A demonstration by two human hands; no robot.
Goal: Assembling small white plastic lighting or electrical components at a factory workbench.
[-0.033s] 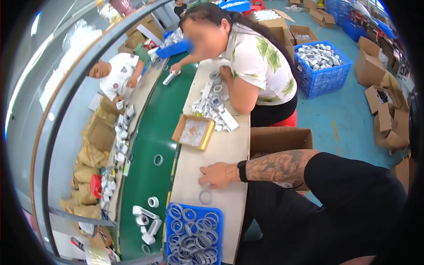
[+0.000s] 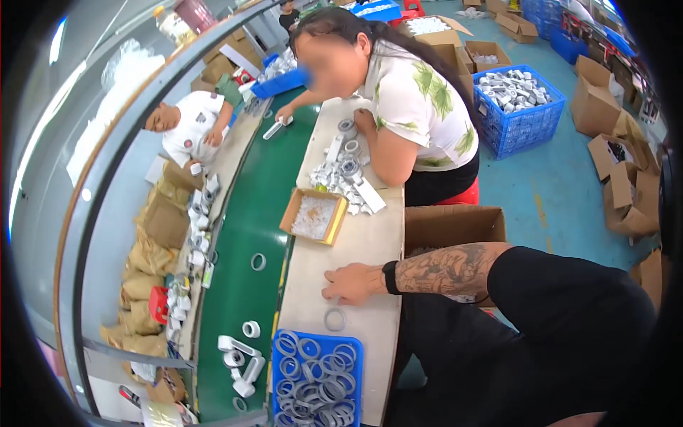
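— Where is our right hand (image 2: 353, 282)?

— It lies flat on the tabletop (image 2: 356, 245), fingers spread, holding nothing. A grey ring (image 2: 334, 319) sits just beside it, not touching.

— And our left hand?

— We cannot see it.

— What step are we at?

— We think we are about to pick up that ring. The blue tray (image 2: 318, 381) of rings is near. We would slide our fingers down and pinch it.

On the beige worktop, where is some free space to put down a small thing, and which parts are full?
The worktop is bare between the open cardboard box and the hand resting flat, and along its right edge there. It is crowded further up, around the pile of white parts, and below, at the blue tray of rings and the loose ring.
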